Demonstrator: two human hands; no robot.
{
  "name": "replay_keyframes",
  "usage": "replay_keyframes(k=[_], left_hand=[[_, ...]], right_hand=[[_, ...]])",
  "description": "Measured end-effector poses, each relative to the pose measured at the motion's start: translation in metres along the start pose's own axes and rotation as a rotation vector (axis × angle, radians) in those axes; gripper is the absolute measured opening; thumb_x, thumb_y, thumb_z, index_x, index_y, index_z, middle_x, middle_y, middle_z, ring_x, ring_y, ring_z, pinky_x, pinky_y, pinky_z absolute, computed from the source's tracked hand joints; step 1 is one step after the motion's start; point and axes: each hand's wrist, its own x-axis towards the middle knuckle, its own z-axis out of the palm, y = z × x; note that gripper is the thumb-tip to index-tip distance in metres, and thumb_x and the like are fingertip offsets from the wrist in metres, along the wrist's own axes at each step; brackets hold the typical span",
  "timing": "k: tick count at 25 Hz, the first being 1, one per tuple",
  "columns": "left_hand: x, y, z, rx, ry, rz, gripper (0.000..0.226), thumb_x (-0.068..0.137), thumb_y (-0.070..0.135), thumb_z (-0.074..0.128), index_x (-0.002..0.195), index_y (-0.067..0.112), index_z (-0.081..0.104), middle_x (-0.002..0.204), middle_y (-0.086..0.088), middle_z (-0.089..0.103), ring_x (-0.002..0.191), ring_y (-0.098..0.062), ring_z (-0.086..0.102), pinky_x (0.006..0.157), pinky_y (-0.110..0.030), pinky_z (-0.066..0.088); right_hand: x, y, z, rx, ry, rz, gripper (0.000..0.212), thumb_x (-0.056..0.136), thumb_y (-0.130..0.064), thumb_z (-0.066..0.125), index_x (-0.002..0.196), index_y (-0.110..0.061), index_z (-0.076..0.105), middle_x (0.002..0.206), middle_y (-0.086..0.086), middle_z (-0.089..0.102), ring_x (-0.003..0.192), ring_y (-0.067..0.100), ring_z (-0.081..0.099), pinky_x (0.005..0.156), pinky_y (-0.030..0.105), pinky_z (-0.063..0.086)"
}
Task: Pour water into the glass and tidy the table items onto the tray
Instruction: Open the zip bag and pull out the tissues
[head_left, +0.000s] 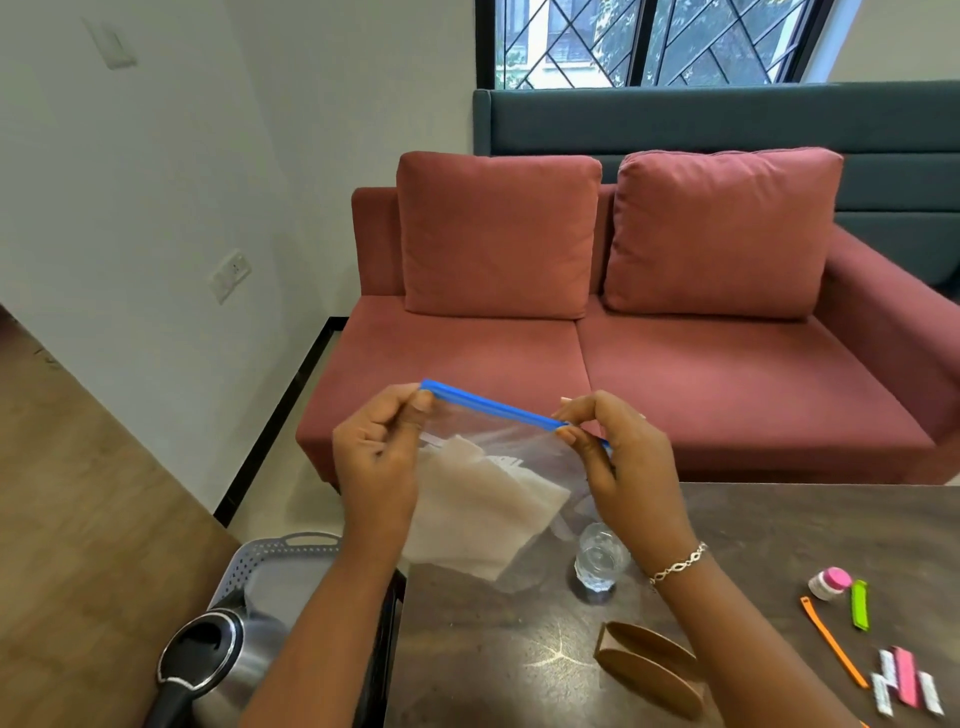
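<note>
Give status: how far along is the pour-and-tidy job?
Done, probably: the glass looks to hold water, and the kettle stands at the tray. In hand: left hand and right hand pinch the blue seal of the zip bag, held above the table. Left: glass, brown holder, pink-capped bottle, green clip, orange strip and pink-and-white clips lie on the table, not the tray.

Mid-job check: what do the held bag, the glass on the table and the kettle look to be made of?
The bag: thin clear plastic film, see-through and creased, with a blue zip strip. The glass: clear and faceted, probably glass, possibly hard plastic. The kettle: brushed steel body by its grey sheen; the glossy black lid and handle look plastic.
</note>
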Motion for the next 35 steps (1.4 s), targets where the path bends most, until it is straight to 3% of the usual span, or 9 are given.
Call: replay_keyframes(k=[4, 8, 13, 16, 19, 21, 23, 29, 35], left_hand=[[0.009, -0.006, -0.015, -0.023, 0.045, -0.019, 0.033, 0.089, 0.011, 0.055, 0.073, 0.034, 0.071, 0.066, 0.013, 0.072, 0.064, -0.007, 0.066, 0.066, -0.028, 0.055], [0.011, -0.012, -0.011, -0.068, 0.068, -0.080, 0.023, 0.090, 0.012, 0.054, 0.078, 0.024, 0.069, 0.067, 0.009, 0.073, 0.065, -0.011, 0.068, 0.066, -0.025, 0.056], [0.003, -0.005, -0.002, -0.051, -0.086, -0.110, 0.014, 0.087, 0.015, 0.055, 0.085, 0.014, 0.068, 0.073, 0.009, 0.073, 0.073, -0.005, 0.067, 0.073, -0.016, 0.052], [-0.011, -0.007, 0.007, 0.065, 0.190, -0.181, 0.016, 0.086, 0.009, 0.061, 0.101, 0.009, 0.068, 0.096, 0.000, 0.072, 0.090, -0.008, 0.065, 0.083, -0.021, 0.050], [-0.041, -0.005, 0.019, -0.069, 0.248, -0.425, 0.009, 0.083, 0.005, 0.064, 0.085, 0.012, 0.068, 0.082, -0.002, 0.068, 0.076, -0.008, 0.062, 0.073, -0.025, 0.052], [-0.059, 0.000, 0.030, -0.283, 0.089, -0.711, 0.008, 0.083, 0.004, 0.063, 0.079, 0.008, 0.068, 0.076, -0.006, 0.069, 0.071, -0.012, 0.065, 0.066, -0.026, 0.057], [-0.067, 0.002, 0.038, -0.396, 0.026, -0.846, 0.007, 0.084, 0.003, 0.061, 0.083, 0.002, 0.068, 0.072, -0.006, 0.071, 0.068, -0.014, 0.068, 0.065, -0.028, 0.060], [-0.062, 0.006, 0.039, -0.446, 0.148, -0.835, 0.013, 0.085, -0.002, 0.058, 0.077, 0.001, 0.068, 0.062, -0.006, 0.069, 0.058, -0.011, 0.067, 0.059, -0.025, 0.059], [-0.066, 0.005, 0.034, -0.374, 0.118, -0.851, 0.012, 0.086, -0.004, 0.056, 0.082, -0.001, 0.067, 0.070, -0.011, 0.068, 0.064, -0.015, 0.069, 0.065, -0.027, 0.060]], right_hand=[[-0.004, 0.017, -0.011, -0.114, 0.009, 0.031, 0.008, 0.084, -0.007, 0.061, 0.082, 0.001, 0.061, 0.090, 0.007, 0.069, 0.090, 0.032, 0.062, 0.076, 0.035, 0.046], [-0.001, 0.017, -0.021, -0.147, -0.049, -0.020, 0.011, 0.083, -0.014, 0.064, 0.083, -0.003, 0.063, 0.087, 0.005, 0.068, 0.076, 0.029, 0.063, 0.072, 0.029, 0.040], [-0.002, -0.002, -0.014, -0.250, -0.124, -0.179, 0.007, 0.079, -0.015, 0.067, 0.083, -0.009, 0.068, 0.079, 0.001, 0.069, 0.066, 0.020, 0.062, 0.064, 0.024, 0.041], [-0.008, -0.004, -0.008, -0.227, -0.075, -0.047, 0.002, 0.078, -0.009, 0.068, 0.077, -0.009, 0.069, 0.070, 0.002, 0.067, 0.058, 0.021, 0.059, 0.053, 0.030, 0.046], [-0.016, -0.005, -0.001, -0.246, -0.022, 0.020, 0.004, 0.077, -0.008, 0.069, 0.074, -0.010, 0.069, 0.067, 0.002, 0.068, 0.056, 0.021, 0.060, 0.051, 0.037, 0.051], [-0.023, -0.009, 0.007, -0.223, -0.012, 0.008, 0.005, 0.076, -0.008, 0.069, 0.073, -0.011, 0.068, 0.068, 0.001, 0.069, 0.058, 0.022, 0.063, 0.052, 0.037, 0.051], [-0.030, -0.016, 0.014, -0.209, -0.023, -0.027, 0.005, 0.076, -0.010, 0.067, 0.074, -0.014, 0.069, 0.073, -0.002, 0.072, 0.063, 0.021, 0.066, 0.057, 0.031, 0.051], [-0.040, -0.020, 0.021, -0.084, -0.151, -0.047, 0.019, 0.082, -0.017, 0.057, 0.093, -0.010, 0.072, 0.099, 0.002, 0.072, 0.088, 0.018, 0.068, 0.076, 0.024, 0.052], [-0.034, -0.016, 0.017, 0.148, -0.241, 0.175, 0.013, 0.079, -0.003, 0.066, 0.089, -0.008, 0.073, 0.092, 0.000, 0.070, 0.086, 0.014, 0.065, 0.076, 0.021, 0.050]])
